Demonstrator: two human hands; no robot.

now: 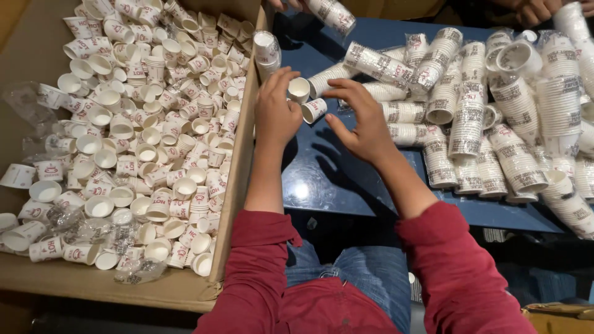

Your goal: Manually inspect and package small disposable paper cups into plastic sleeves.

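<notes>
My left hand [275, 114] hovers over the blue table [328, 179], its fingers curled on a small white paper cup [299, 89] held upright. A second small cup [314, 110] with red print lies on its side right by the same hand's thumb. My right hand [362, 124] is just to the right, thumb and fingers spread apart and almost touching that sideways cup, holding nothing. Both arms wear red sleeves.
A large cardboard box [238, 167] on the left holds several loose paper cups [154, 124]. Plastic-wrapped cup stacks [470, 117] cover the table's right side. Another person's hand [291, 4] at the top holds a cup stack [334, 15]; a further hand [533, 9] is at top right.
</notes>
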